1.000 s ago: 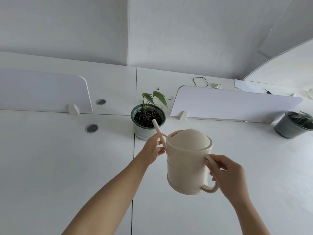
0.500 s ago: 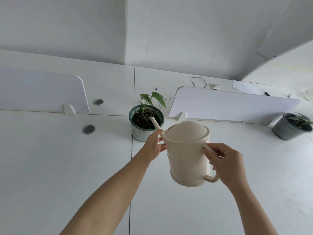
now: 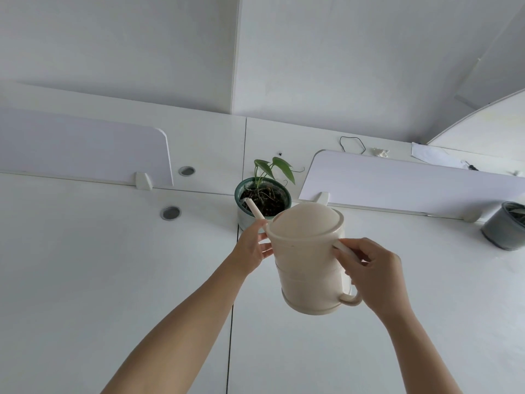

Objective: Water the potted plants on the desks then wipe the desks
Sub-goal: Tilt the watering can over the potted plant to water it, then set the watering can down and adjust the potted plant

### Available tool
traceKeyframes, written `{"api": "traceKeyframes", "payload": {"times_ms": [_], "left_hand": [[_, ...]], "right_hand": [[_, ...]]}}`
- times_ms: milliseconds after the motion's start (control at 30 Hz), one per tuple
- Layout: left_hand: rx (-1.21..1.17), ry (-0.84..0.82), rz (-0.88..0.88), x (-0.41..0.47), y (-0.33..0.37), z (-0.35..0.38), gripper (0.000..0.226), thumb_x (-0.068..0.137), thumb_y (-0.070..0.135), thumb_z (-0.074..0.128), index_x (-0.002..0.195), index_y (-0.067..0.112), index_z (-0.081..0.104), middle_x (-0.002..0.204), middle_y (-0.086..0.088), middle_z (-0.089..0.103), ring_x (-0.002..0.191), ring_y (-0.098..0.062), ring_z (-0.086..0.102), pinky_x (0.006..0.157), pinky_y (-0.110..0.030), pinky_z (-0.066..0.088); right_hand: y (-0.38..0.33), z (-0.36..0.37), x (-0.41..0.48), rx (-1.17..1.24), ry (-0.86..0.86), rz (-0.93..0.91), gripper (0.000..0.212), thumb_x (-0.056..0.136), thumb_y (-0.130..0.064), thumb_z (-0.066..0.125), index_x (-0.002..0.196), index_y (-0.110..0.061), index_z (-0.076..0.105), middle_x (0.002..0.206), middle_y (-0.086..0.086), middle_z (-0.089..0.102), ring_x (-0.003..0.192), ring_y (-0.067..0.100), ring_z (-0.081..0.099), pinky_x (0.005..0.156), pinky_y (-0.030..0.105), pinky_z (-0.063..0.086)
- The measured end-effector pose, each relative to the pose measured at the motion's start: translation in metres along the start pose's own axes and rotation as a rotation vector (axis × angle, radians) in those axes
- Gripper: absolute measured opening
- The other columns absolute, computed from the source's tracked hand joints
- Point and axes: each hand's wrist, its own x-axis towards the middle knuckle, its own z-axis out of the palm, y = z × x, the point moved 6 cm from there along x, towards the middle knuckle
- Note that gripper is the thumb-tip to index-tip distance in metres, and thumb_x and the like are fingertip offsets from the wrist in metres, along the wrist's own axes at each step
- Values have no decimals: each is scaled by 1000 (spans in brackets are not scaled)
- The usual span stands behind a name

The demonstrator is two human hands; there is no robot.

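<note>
A cream watering can (image 3: 308,260) hangs tilted forward above the white desk (image 3: 99,265). My right hand (image 3: 373,273) grips its handle. My left hand (image 3: 251,248) holds the base of the thin spout, steadying it. The spout's tip reaches over the soil of a small green-leaved plant in a green-rimmed pot (image 3: 262,203) at the seam between two desks. No stream of water can be made out. A second dark grey pot (image 3: 505,226) with a plant stands at the far right.
Two white divider panels (image 3: 85,149) (image 3: 397,183) stand along the back of the desks. Two round cable grommets (image 3: 170,213) sit left of the pot. A black cord (image 3: 352,145), papers and small items lie behind the right panel.
The can has moved forward and tipped further. Its spout tip, which was short of the pot, now lies over the soil. Both hands keep their hold.
</note>
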Motion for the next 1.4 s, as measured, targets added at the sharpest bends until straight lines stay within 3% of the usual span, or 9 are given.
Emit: {"api": "traceKeyframes", "payload": {"times_ms": [100, 267, 500, 633, 700, 833, 1033, 1267, 1400], "left_hand": [[-22, -11, 51, -12, -5, -9, 10, 89, 21, 49, 96, 19, 56, 89, -3, 57, 76, -21, 55, 71, -29, 44], [-24, 75, 119, -39, -27, -46, 28, 93, 24, 47, 119, 21, 53, 85, 0, 56, 76, -19, 56, 69, -28, 45], [-22, 235, 181, -72, -54, -94, 45, 93, 16, 46, 136, 28, 42, 103, 3, 59, 97, -22, 56, 85, -34, 38], [24, 290, 257, -89, -54, -108, 44, 95, 16, 44, 136, 30, 39, 107, 5, 59, 109, -23, 54, 97, -38, 34], [49, 314, 287, -96, -54, -114, 45, 95, 14, 44, 137, 28, 38, 107, 6, 61, 113, -22, 53, 99, -39, 32], [118, 365, 304, -108, -56, -129, 43, 95, 13, 43, 134, 31, 37, 122, 0, 58, 124, -24, 48, 103, -42, 31], [181, 398, 316, -122, -51, -140, 37, 96, 13, 43, 126, 35, 38, 129, -2, 54, 123, -24, 49, 104, -43, 32], [162, 489, 289, -131, -56, -157, 45, 96, 9, 42, 138, 23, 35, 135, -7, 51, 121, -28, 50, 102, -45, 34], [166, 531, 265, -137, -55, -157, 47, 96, 9, 42, 140, 21, 34, 129, -7, 51, 114, -30, 51, 102, -47, 35]], "right_hand": [[15, -5, -13, 12, -9, 25, 28, 78, -6, 67, 67, -31, 65, 67, 4, 64, 65, 23, 55, 61, 33, 46], [60, 0, -35, 46, -78, 137, 27, 78, -4, 68, 69, -29, 66, 68, -18, 69, 57, 4, 60, 58, 12, 46], [107, 37, -53, 34, -216, 240, 26, 79, -5, 66, 67, -28, 66, 65, -22, 69, 67, 14, 63, 61, 13, 45], [121, 56, -58, 39, -273, 259, 29, 80, -4, 64, 66, -29, 64, 63, -26, 68, 62, -3, 60, 59, 6, 45], [126, 64, -59, 33, -288, 251, 30, 81, -4, 64, 66, -30, 63, 65, -28, 67, 68, -1, 61, 61, 7, 45], [133, 77, -59, 19, -310, 231, 29, 81, -7, 64, 66, -32, 63, 71, -27, 68, 79, 8, 62, 66, 11, 46], [131, 93, -53, 17, -357, 211, 26, 82, -6, 62, 66, -27, 62, 79, 5, 71, 81, 23, 64, 70, 23, 48], [127, 105, -46, -13, -418, 149, 30, 82, -6, 61, 68, -33, 57, 81, -8, 66, 83, 13, 62, 69, 6, 43], [129, 107, -45, -38, -472, 121, 31, 81, -7, 62, 70, -36, 57, 81, -12, 67, 84, 7, 61, 71, 7, 45]]}}
